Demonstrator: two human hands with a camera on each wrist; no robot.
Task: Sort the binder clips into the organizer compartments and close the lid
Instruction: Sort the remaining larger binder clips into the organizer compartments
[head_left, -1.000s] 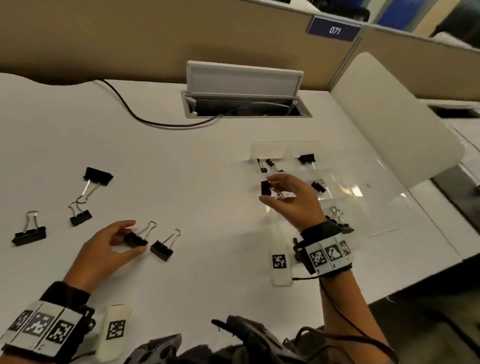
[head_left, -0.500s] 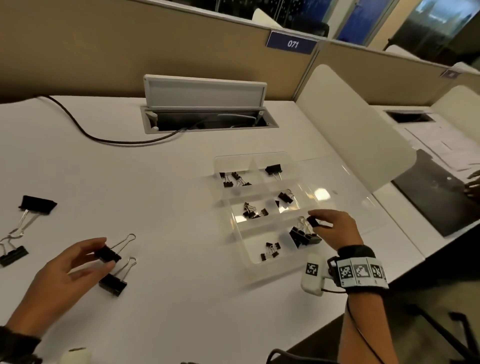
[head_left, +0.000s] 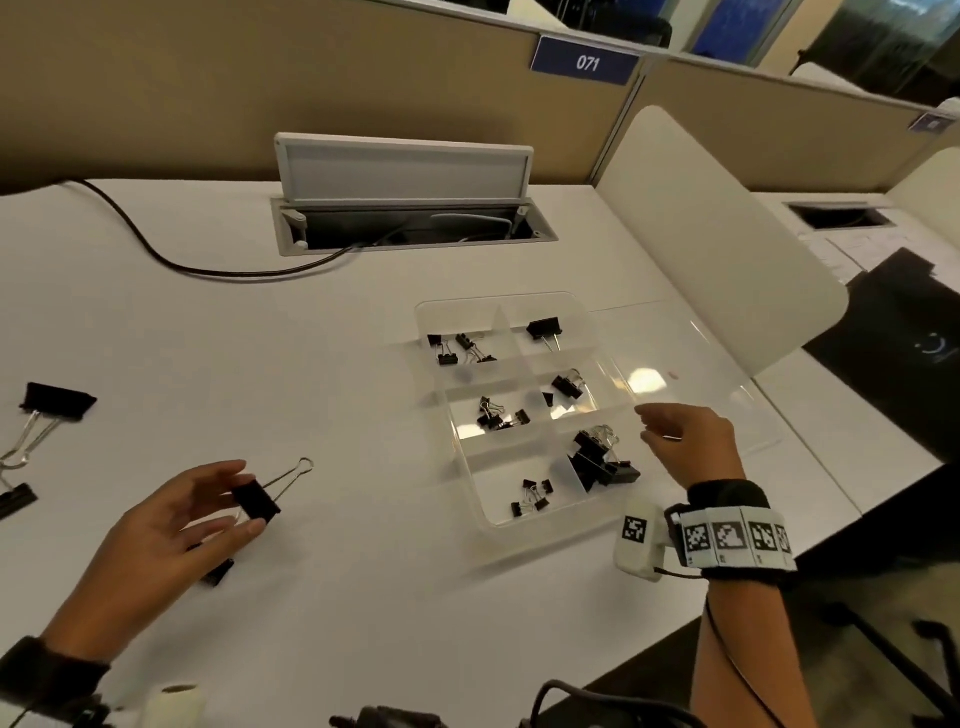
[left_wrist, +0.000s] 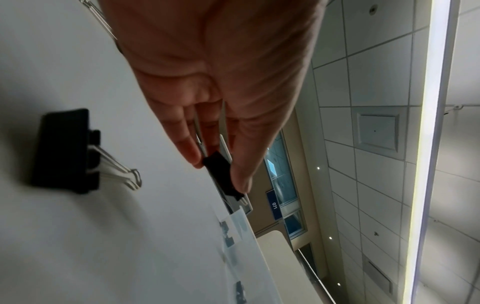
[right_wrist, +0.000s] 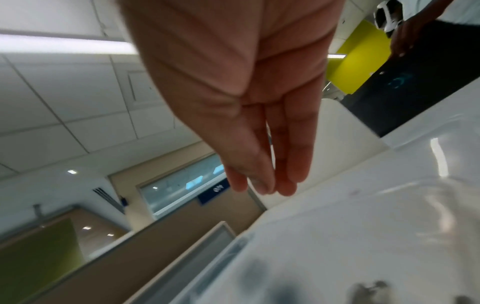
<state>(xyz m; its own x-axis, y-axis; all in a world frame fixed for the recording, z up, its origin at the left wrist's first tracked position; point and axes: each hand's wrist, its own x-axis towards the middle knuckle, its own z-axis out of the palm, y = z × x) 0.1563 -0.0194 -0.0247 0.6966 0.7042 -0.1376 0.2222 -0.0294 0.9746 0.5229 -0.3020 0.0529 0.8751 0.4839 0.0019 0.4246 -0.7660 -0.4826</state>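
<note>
Bare table (head_left: 353, 415) lies open between the left hand (head_left: 171, 525) and the box (head_left: 519, 525). Under the left hand sits a clip (head_left: 217, 571). The lid (head_left: 727, 374) lies flat behind the right hand (head_left: 685, 441).

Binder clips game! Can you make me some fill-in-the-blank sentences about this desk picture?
1. The left hand holds a black binder ____.
2. The right hand holds ____.
3. The clear box has its lid ____.
4. The blue sign reads ____.

Missing words: clip; nothing; open; 071
</note>
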